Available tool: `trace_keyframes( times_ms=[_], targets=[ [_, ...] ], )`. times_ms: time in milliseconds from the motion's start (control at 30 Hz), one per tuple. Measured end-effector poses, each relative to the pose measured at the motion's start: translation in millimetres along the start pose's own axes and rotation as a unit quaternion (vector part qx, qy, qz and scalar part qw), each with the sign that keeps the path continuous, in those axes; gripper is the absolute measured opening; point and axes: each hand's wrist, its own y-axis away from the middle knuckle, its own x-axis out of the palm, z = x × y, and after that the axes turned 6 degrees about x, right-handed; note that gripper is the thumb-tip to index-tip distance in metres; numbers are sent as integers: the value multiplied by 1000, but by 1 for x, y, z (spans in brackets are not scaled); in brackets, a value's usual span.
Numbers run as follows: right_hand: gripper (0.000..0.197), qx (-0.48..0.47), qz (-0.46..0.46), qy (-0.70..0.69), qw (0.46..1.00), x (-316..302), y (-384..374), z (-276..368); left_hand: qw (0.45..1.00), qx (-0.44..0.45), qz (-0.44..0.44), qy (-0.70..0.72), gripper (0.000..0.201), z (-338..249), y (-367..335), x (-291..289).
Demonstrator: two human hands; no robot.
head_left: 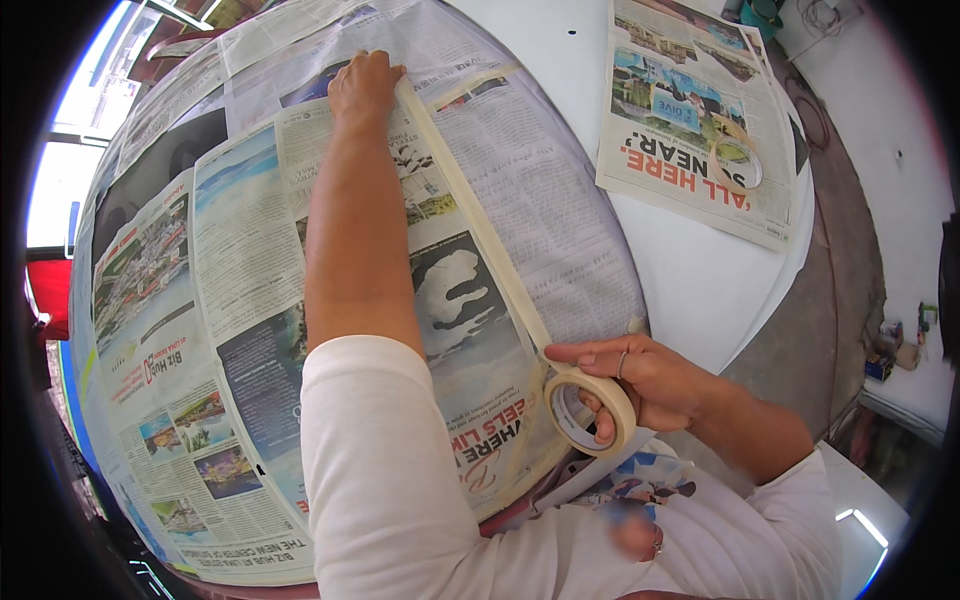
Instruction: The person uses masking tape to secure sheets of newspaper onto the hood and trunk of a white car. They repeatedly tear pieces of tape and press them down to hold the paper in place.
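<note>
Newspaper sheets (245, 260) cover a large curved surface in front of me. A long strip of masking tape (470, 195) runs over the seam between two sheets, from near my left hand down to the roll. My left hand (362, 88) is at the far end of this strip, fingers curled down against the paper and thumb beside the tape; what lies under the fingers is hidden. At the near right, my right hand (650, 385) grips the masking tape roll (617, 440), with fingers through its core and the thumb along the strip where it leaves the roll.
To the right, a smooth white panel (680, 270) bears a loose newspaper (640, 110) with another tape roll (737, 163) on it. Beyond lies a grey floor (840, 230). Small items (895, 350) are on a ledge at the far right.
</note>
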Motion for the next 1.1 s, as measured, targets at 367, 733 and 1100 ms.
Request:
trace_keyframes(
  times_ms=[367,733,1100],
  targets=[
    [49,-6,33,48,998,-3,-2,0,982,172,82,15,32,0,30,-70],
    [51,-34,51,43,997,-4,-4,-5,909,323,263,-32,112,-33,216,-106],
    [53,-100,75,20,992,7,20,0,911,324,252,-30,117,-31,221,-103]
  ],
)
